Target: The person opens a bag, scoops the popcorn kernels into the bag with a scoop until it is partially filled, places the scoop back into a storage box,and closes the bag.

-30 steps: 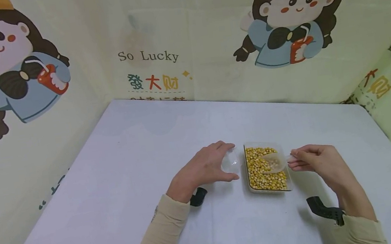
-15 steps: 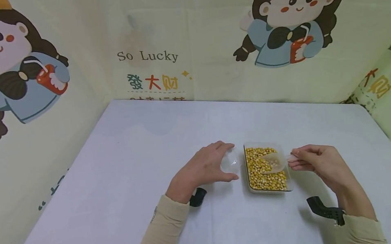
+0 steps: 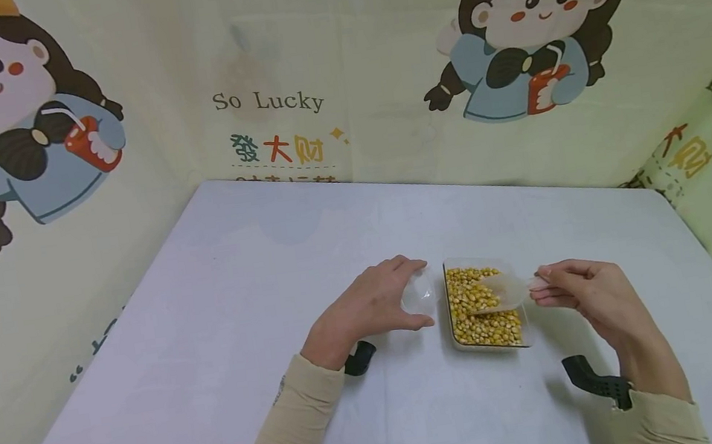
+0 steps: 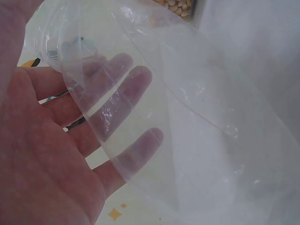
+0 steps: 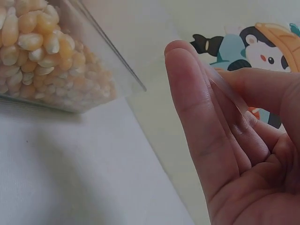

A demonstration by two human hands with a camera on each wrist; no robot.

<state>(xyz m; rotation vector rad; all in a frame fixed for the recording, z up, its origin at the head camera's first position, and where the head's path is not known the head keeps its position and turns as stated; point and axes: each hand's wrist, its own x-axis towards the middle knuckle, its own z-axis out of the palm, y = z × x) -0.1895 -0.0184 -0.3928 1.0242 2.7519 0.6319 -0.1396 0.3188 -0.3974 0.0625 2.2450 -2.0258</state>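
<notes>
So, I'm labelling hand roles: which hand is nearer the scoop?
Right. The right hand pinches the scoop by its handle; the left hand is farther off, left of the corn box, curved around clear plastic.

The corn point(image 3: 486, 328) is yellow, the tabletop point(image 3: 207, 324) white, sleeves point(image 3: 289, 433) beige.

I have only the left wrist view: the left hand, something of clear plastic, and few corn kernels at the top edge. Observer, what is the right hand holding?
Observer: The right hand pinches the handle of a pale scoop.

Operator: Thank you. And where is the wide end of this scoop?

Observer: Over or in the corn; I cannot tell which.

Operator: Where does the box of corn stand?

Observer: The box is on the table, between the left hand and the right.
</notes>
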